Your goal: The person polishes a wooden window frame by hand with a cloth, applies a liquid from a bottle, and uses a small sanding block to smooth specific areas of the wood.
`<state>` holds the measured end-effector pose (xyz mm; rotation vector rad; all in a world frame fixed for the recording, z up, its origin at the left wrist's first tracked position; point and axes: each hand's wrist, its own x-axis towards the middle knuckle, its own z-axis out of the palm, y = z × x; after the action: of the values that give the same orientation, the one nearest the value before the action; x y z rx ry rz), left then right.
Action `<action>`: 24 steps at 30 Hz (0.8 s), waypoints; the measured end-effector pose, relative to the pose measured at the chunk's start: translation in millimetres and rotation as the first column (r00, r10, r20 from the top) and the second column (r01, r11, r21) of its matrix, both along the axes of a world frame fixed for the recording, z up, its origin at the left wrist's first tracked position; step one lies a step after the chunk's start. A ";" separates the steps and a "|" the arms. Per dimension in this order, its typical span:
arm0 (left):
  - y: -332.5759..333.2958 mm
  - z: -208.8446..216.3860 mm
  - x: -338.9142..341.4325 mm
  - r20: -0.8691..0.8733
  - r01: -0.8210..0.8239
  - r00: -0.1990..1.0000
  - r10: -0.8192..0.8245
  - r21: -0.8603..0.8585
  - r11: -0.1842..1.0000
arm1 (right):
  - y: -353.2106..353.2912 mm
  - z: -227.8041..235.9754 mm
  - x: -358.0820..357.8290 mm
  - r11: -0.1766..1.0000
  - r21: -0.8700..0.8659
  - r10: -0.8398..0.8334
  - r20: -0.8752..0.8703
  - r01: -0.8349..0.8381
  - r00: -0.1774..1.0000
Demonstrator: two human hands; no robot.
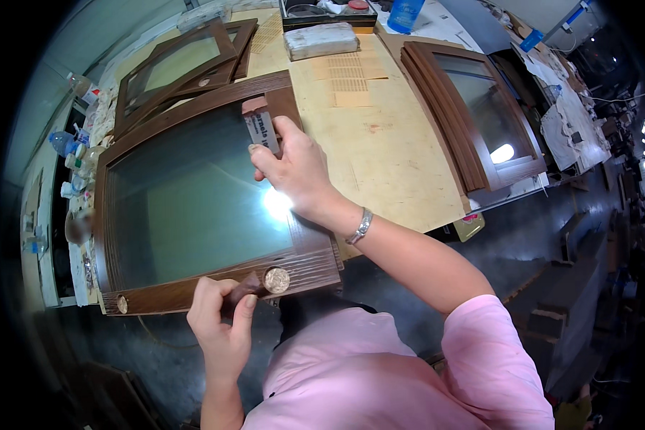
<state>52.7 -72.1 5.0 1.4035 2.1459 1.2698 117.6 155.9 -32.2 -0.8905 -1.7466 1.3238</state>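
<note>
A dark brown framed cabinet door with a glass panel lies in front of me, its near rail at the table's edge. Two round hinge holes show pale raw board in that rail, one at the right and one at the left. My right hand grips a small block in a grey printed sleeve with a reddish-brown end, over the door's right stile. Pinched in my left hand is a dark brown, soft-looking piece, beside the right hinge hole. What it is exactly, I cannot tell.
More framed glass doors lean in a pile at the back left. A stack of doors lies at the right. A whitish wrapped block, sandpaper sheets and a blue cup stand farther back. Bottles line the left side.
</note>
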 end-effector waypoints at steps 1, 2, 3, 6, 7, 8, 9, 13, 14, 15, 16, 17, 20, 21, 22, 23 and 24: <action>-0.2 1.4 -1.3 -0.010 -0.010 1.000 0.010 -0.035 0.999 | 0.2 0.5 0.9 1.000 -0.005 0.001 0.002 -0.001 1.000; -1.3 2.7 -2.6 -0.021 -0.025 1.000 0.023 -0.071 0.997 | 0.1 -0.4 0.3 1.000 -0.003 0.000 -0.009 0.000 1.000; -2.0 3.9 -3.4 -0.033 -0.040 0.999 0.037 -0.107 0.993 | 0.5 -1.8 -0.2 1.000 -0.001 -0.002 -0.020 0.002 1.000; 1.8 -5.0 2.4 -0.146 -0.042 0.989 0.027 -0.104 0.994 | -0.6 -2.9 -2.0 1.000 -0.021 0.002 -0.049 -0.003 0.999; -0.9 -4.2 0.5 -0.136 -0.059 0.990 0.043 -0.119 0.991 | -1.4 -2.2 -2.2 0.999 -0.039 0.009 -0.051 -0.011 0.999; -3.1 -3.6 -1.0 -0.125 -0.069 0.991 0.053 -0.134 0.989 | -1.3 -1.5 -1.2 0.998 -0.055 0.010 -0.052 -0.013 0.999; -5.5 -3.0 -2.8 -0.114 -0.079 0.991 0.062 -0.148 0.986 | 0.0 -3.3 -1.5 0.999 -0.039 0.004 -0.040 -0.005 0.999; -15.8 -3.2 -12.4 -0.088 -0.149 0.987 0.136 -0.161 0.976 | 0.9 -3.3 -0.4 1.000 -0.013 -0.009 -0.035 0.009 0.999; -16.6 -3.1 -11.2 -0.109 -0.168 0.982 0.152 -0.159 0.973 | 0.6 -3.0 -1.8 1.000 -0.016 -0.003 -0.038 0.002 0.999; -17.3 -3.3 -9.4 -0.129 -0.188 0.977 0.168 -0.157 0.970 | 0.0 -2.7 -2.7 1.000 -0.018 0.003 -0.041 -0.004 0.999; -18.3 -3.7 -8.3 -0.150 -0.207 0.971 0.184 -0.155 0.966 | -1.0 -2.0 -2.9 1.000 -0.027 0.011 -0.046 -0.013 0.999; -18.8 -4.1 -8.0 -0.186 -0.216 0.965 0.187 -0.154 0.964 | -1.6 -0.6 -2.1 0.999 -0.034 0.018 -0.052 -0.020 0.998; -23.5 -7.9 -11.3 -0.242 -0.241 0.948 0.206 -0.124 0.963 | -1.7 0.2 -0.9 0.998 -0.052 0.036 -0.079 -0.040 0.996; -28.6 -10.7 -13.8 -0.226 -0.247 0.949 0.220 -0.096 0.964 | -2.8 1.9 -0.3 0.997 -0.067 0.038 -0.099 -0.045 0.994; -34.6 -14.5 -16.4 -0.210 -0.252 0.949 0.233 -0.069 0.965 | -3.2 2.5 0.4 0.995 -0.082 0.039 -0.118 -0.049 0.992; -44.3 -20.5 -19.0 -0.102 -0.294 0.953 0.287 -0.065 0.954 | -2.4 0.9 1.4 0.993 -0.096 0.051 -0.132 -0.064 0.990; -57.1 -28.0 -22.3 0.007 -0.338 0.941 0.340 -0.066 0.939 | -2.7 1.4 1.2 0.995 -0.082 0.051 -0.129 -0.062 0.990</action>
<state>30.4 -129.1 -23.0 1.0200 2.4692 1.3046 118.8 153.1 -30.8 -0.7903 -1.6381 1.4695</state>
